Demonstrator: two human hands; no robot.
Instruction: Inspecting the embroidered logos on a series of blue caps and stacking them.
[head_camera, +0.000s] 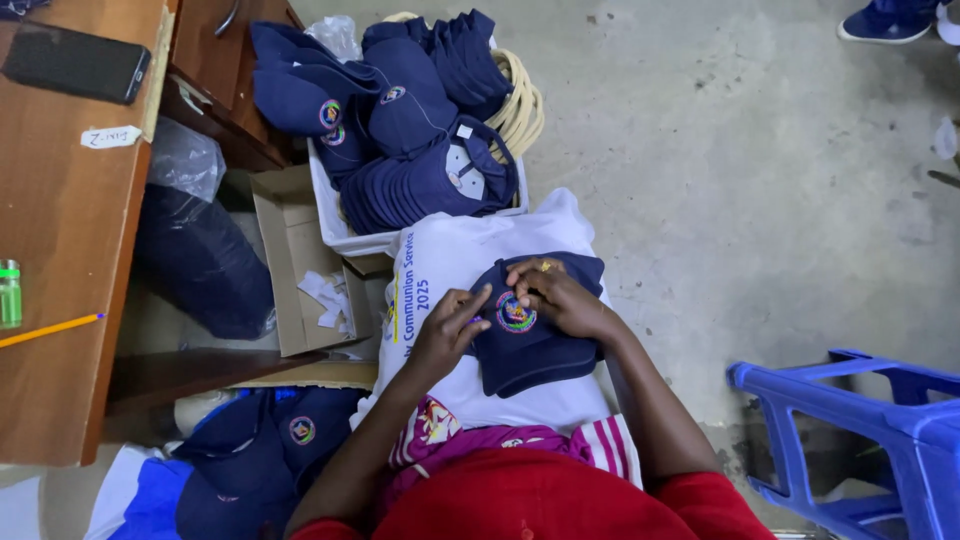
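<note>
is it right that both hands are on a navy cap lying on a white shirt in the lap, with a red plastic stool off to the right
Not quite: the plastic stool is blue, not red, as the head view shows. The rest holds: the left hand and right hand rest on the navy cap, which lies on the white shirt in the lap.
</note>
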